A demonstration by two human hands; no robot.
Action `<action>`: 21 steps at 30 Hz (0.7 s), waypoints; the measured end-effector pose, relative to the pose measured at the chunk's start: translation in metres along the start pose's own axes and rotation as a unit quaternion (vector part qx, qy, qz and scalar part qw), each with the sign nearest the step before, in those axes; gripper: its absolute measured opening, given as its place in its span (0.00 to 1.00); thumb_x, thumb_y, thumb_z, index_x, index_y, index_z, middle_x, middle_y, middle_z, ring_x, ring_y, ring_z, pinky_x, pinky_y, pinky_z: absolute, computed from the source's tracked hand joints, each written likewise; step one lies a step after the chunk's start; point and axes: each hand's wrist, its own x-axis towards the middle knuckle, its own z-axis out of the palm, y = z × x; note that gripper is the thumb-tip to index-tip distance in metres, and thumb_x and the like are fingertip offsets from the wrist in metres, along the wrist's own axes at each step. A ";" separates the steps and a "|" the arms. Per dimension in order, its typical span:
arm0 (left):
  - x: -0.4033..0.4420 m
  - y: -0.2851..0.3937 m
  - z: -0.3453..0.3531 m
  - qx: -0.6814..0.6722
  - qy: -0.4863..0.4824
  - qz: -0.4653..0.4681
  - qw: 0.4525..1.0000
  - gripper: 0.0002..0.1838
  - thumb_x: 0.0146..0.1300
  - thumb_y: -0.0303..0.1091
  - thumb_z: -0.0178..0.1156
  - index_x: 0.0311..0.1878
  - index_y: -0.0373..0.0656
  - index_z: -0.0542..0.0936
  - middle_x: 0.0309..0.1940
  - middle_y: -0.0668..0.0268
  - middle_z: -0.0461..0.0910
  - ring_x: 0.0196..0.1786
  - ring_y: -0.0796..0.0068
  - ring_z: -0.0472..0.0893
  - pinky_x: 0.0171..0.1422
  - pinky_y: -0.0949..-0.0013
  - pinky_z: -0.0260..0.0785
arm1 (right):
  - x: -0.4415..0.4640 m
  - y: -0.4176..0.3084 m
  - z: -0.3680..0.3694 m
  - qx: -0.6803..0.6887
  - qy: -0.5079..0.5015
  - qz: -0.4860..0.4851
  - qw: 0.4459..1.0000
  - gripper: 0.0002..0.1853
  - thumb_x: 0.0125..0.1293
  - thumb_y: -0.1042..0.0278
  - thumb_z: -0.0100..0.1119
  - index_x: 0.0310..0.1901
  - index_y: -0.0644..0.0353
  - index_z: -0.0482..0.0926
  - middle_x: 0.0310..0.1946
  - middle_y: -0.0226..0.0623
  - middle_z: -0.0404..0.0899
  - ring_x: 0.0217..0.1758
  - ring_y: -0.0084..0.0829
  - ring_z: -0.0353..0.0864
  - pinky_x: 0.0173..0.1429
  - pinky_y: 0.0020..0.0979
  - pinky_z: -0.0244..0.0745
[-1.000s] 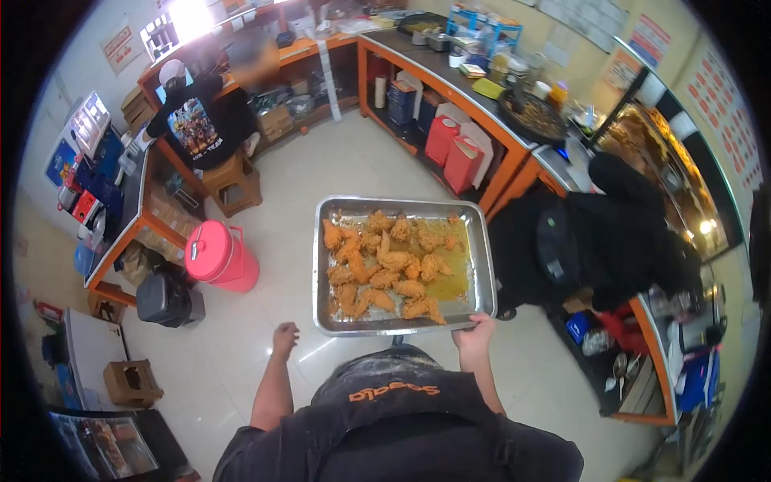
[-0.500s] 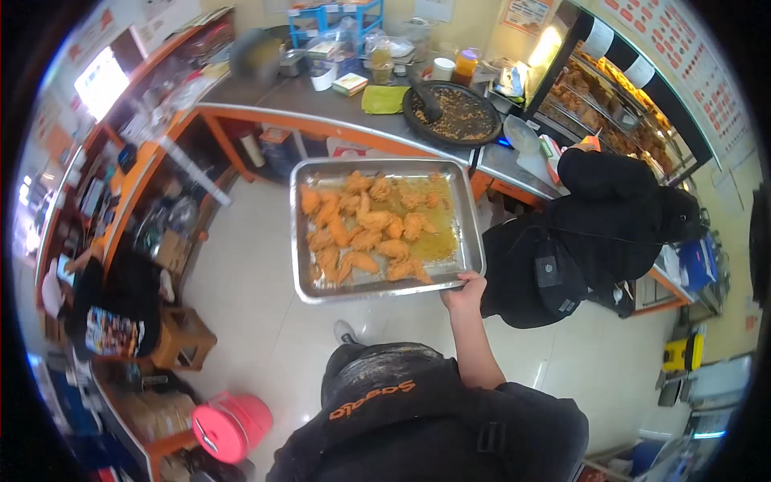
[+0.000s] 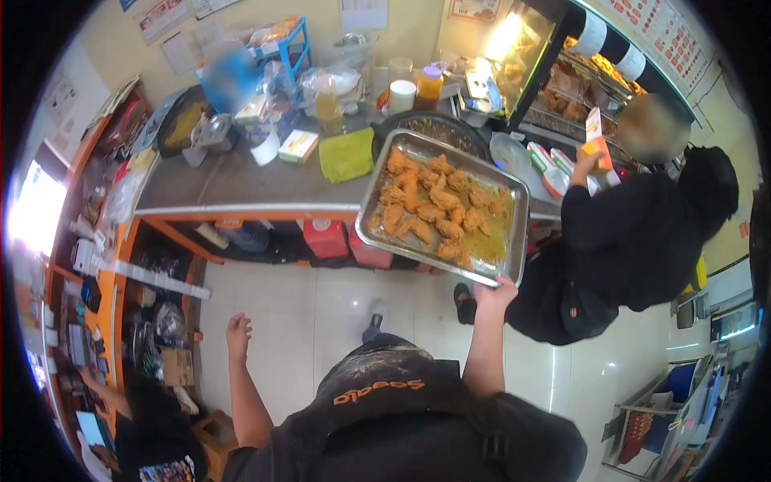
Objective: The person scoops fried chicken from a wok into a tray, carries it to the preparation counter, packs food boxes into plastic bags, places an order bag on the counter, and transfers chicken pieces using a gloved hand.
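My right hand (image 3: 495, 294) grips the near right corner of a metal tray (image 3: 436, 259), which is tilted, its right side lower in view. Pieces of fried chicken (image 3: 430, 212) lie in the tray, mostly toward its left and middle, with yellowish oil on the bottom at the right. The tray's far edge covers part of a round dark pan (image 3: 450, 128) on the counter. My left hand (image 3: 238, 331) hangs over the floor at the left, away from the tray, fingers loosely curled and holding nothing.
A dark counter (image 3: 233, 181) bears a green cloth (image 3: 347, 156), a small box (image 3: 298, 146), cups and bottles. At the right, a person in black (image 3: 634, 229) holds an orange-and-white carton (image 3: 595, 145) by the lit display case (image 3: 578, 96). Another person (image 3: 157, 434) sits lower left.
The tray in my right hand has come closer to the counter, now overlapping the pan. My left hand has come into view. The co-worker's carton is raised and more visible.
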 end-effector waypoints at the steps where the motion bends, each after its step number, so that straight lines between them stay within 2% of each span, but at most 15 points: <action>1: 0.021 0.016 0.013 0.001 -0.014 0.005 1.000 0.19 0.67 0.43 0.55 0.57 0.43 0.73 0.39 0.68 0.80 0.39 0.78 0.76 0.40 0.73 0.69 | 0.008 0.007 0.002 0.006 -0.025 -0.021 0.999 0.36 0.37 0.78 0.44 0.58 0.67 0.69 0.54 0.49 0.73 0.61 0.52 0.71 0.71 0.55 0.61; 3: 0.049 0.030 0.045 -0.002 -0.076 0.015 0.997 0.18 0.67 0.41 0.56 0.56 0.45 0.74 0.40 0.69 0.80 0.39 0.79 0.76 0.40 0.73 0.69 | 0.040 0.011 -0.005 0.004 0.010 -0.055 0.998 0.35 0.37 0.76 0.46 0.57 0.68 0.68 0.53 0.49 0.74 0.61 0.51 0.72 0.69 0.55 0.65; 5: 0.077 0.080 0.095 0.050 -0.186 0.025 0.981 0.18 0.67 0.41 0.55 0.57 0.42 0.74 0.45 0.65 0.81 0.42 0.75 0.78 0.46 0.68 0.70 | 0.069 0.014 0.014 0.005 0.023 -0.092 0.995 0.34 0.37 0.75 0.46 0.55 0.68 0.68 0.52 0.49 0.73 0.60 0.51 0.72 0.65 0.56 0.69; 6: 0.082 0.100 0.109 0.077 -0.238 0.071 0.966 0.18 0.67 0.38 0.57 0.57 0.42 0.74 0.44 0.66 0.81 0.41 0.75 0.78 0.46 0.69 0.71 | 0.059 0.022 0.033 0.014 0.043 -0.126 0.991 0.34 0.38 0.75 0.46 0.56 0.69 0.67 0.55 0.50 0.71 0.62 0.52 0.70 0.67 0.56 0.67; 8: 0.077 0.139 0.136 0.100 -0.306 0.147 0.935 0.17 0.65 0.34 0.59 0.56 0.42 0.75 0.42 0.66 0.82 0.41 0.77 0.79 0.46 0.70 0.71 | 0.067 0.030 0.049 -0.024 0.114 -0.151 0.982 0.31 0.37 0.76 0.47 0.52 0.66 0.70 0.49 0.46 0.75 0.54 0.51 0.77 0.64 0.52 0.71; 10: 0.090 0.205 0.169 0.098 -0.351 0.227 0.903 0.17 0.64 0.32 0.62 0.55 0.42 0.76 0.41 0.67 0.82 0.40 0.78 0.79 0.47 0.72 0.71 | 0.081 0.044 0.069 0.011 0.091 -0.187 0.978 0.31 0.37 0.77 0.46 0.51 0.66 0.70 0.49 0.45 0.75 0.55 0.50 0.76 0.64 0.51 0.71; 11: 0.102 0.234 0.184 0.088 -0.387 0.239 0.886 0.17 0.63 0.32 0.62 0.56 0.41 0.76 0.41 0.66 0.82 0.41 0.78 0.79 0.48 0.72 0.71 | 0.086 0.054 0.076 0.028 0.082 -0.205 0.975 0.31 0.37 0.78 0.46 0.51 0.65 0.71 0.50 0.44 0.75 0.55 0.49 0.76 0.64 0.51 0.71; 13: 0.127 0.295 0.216 0.069 -0.459 0.256 0.848 0.18 0.63 0.32 0.62 0.56 0.40 0.76 0.41 0.66 0.82 0.43 0.77 0.79 0.51 0.71 0.71 | 0.117 0.068 0.073 0.058 0.051 -0.238 0.968 0.31 0.37 0.79 0.46 0.51 0.64 0.71 0.51 0.43 0.74 0.56 0.48 0.75 0.64 0.51 0.71; 14: 0.134 0.325 0.236 0.099 -0.466 0.310 0.823 0.18 0.63 0.32 0.62 0.56 0.41 0.76 0.42 0.66 0.82 0.43 0.77 0.79 0.51 0.71 0.71 | 0.140 0.072 0.067 0.072 0.036 -0.250 0.965 0.31 0.37 0.79 0.45 0.52 0.64 0.71 0.51 0.43 0.73 0.56 0.47 0.74 0.64 0.51 0.71; 15: 0.143 0.359 0.253 0.125 -0.477 0.367 0.789 0.17 0.63 0.31 0.62 0.55 0.41 0.76 0.42 0.66 0.82 0.43 0.77 0.79 0.51 0.70 0.71 | 0.149 0.084 0.071 0.066 0.062 -0.294 0.951 0.35 0.40 0.78 0.43 0.58 0.70 0.65 0.57 0.51 0.68 0.64 0.51 0.68 0.71 0.55 0.61; 17: 0.155 0.422 0.290 0.121 -0.530 0.440 0.715 0.17 0.63 0.31 0.62 0.55 0.41 0.77 0.42 0.66 0.82 0.43 0.77 0.79 0.50 0.70 0.71 | 0.150 0.100 0.086 0.074 0.079 -0.313 0.944 0.34 0.40 0.78 0.43 0.56 0.69 0.66 0.56 0.49 0.70 0.62 0.50 0.70 0.70 0.54 0.64; 19: 0.168 0.474 0.331 0.107 -0.581 0.463 0.661 0.17 0.63 0.31 0.62 0.54 0.40 0.77 0.41 0.67 0.82 0.42 0.77 0.79 0.47 0.70 0.71 | 0.154 0.108 0.098 0.098 0.120 -0.302 0.941 0.31 0.39 0.79 0.44 0.54 0.67 0.69 0.52 0.45 0.74 0.59 0.47 0.74 0.66 0.50 0.70; 20: 0.174 0.494 0.355 0.113 -0.583 0.465 0.657 0.17 0.63 0.32 0.62 0.54 0.40 0.77 0.40 0.66 0.82 0.42 0.77 0.79 0.47 0.71 0.71 | 0.164 0.112 0.090 0.076 0.103 -0.306 0.943 0.31 0.40 0.79 0.45 0.53 0.65 0.70 0.51 0.43 0.75 0.58 0.44 0.75 0.65 0.48 0.72; 21: 0.179 0.512 0.380 0.120 -0.588 0.468 0.649 0.17 0.63 0.32 0.62 0.54 0.40 0.77 0.40 0.66 0.81 0.42 0.77 0.79 0.46 0.71 0.71 | 0.174 0.116 0.074 0.083 0.112 -0.288 0.947 0.29 0.41 0.78 0.47 0.52 0.63 0.71 0.50 0.43 0.74 0.54 0.45 0.75 0.59 0.48 0.73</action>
